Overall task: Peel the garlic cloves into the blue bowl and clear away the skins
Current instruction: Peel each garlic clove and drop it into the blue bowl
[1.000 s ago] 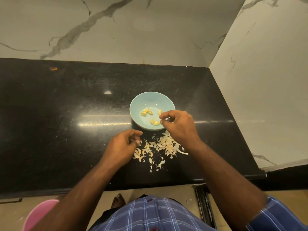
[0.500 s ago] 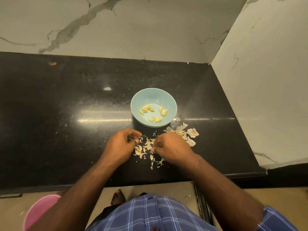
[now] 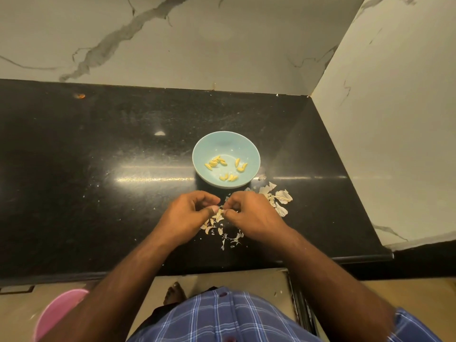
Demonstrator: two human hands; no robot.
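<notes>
Fingers of both hands were curled, their tips pinching one small garlic piece (image 3: 220,211) between them above the black counter (image 3: 98,169). Behind the hands, the blue bowl (image 3: 226,144) stood on that counter and held about a dozen peeled cloves (image 3: 216,162). Left hand (image 3: 190,215) and right hand (image 3: 251,215) met over the skins (image 3: 276,197), which lay scattered beneath them and beside the bowl's near right.

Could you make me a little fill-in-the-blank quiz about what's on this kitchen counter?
1. The peeled yellow garlic cloves lie inside the round pale ____ bowl.
2. The papery garlic skins lie on the polished ____ stone counter.
3. The left hand and right hand meet ____ the bowl than the person.

Missing: blue; black; nearer
</notes>
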